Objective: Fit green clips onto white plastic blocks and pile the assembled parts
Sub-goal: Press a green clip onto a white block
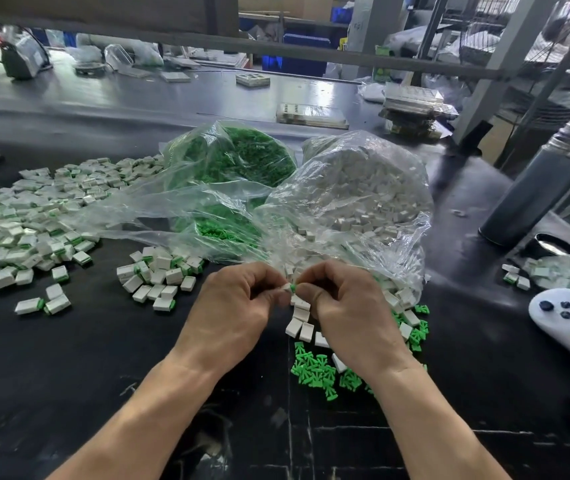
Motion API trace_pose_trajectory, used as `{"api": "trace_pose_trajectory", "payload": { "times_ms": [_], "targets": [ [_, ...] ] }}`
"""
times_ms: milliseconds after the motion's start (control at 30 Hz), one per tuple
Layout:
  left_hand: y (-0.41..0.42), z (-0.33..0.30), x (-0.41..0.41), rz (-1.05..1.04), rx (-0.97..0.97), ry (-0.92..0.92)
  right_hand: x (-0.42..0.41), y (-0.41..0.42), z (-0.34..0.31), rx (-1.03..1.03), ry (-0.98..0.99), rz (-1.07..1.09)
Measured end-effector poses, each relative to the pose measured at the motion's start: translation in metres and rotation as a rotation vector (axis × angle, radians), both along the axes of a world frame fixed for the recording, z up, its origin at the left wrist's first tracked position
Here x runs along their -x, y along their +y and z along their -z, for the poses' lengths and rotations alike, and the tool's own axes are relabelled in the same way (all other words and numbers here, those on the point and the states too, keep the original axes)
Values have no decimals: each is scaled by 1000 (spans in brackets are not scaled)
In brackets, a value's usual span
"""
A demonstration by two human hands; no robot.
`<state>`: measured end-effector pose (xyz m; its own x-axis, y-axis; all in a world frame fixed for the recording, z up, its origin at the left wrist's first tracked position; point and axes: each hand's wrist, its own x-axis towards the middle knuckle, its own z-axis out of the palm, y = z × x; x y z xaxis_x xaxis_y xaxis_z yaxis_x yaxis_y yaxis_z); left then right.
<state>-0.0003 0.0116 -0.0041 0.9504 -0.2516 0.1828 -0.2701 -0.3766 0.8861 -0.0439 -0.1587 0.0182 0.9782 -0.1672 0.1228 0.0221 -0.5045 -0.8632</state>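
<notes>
pinching white block (285, 288), green clip (293, 287) rightward

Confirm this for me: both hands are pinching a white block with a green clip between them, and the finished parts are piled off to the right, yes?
Not quite. The left hand and right hand do pinch a white block and green clip, but the head view shows the finished parts piled to the left.

A single head-worn wide-angle camera is looking forward and down, sitting close above the black worktable (68, 375), with shelving and racks showing farther back; no second view is sharing anything.
</notes>
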Motion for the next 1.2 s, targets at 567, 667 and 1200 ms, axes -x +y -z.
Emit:
{"api": "trace_pose_trajectory", "payload": {
  "times_ms": [567, 667, 1200],
  "targets": [
    [0, -5, 4, -100, -226, -131, -1, 20, 2, 298, -104, 9],
    [2, -6, 1, -94, -243, -167, -2, 18, 3, 208, -93, 18],
    [-3, 7, -10, 0, 81, 4, -6, 12, 9, -468, 5, 2]
  ]
}}
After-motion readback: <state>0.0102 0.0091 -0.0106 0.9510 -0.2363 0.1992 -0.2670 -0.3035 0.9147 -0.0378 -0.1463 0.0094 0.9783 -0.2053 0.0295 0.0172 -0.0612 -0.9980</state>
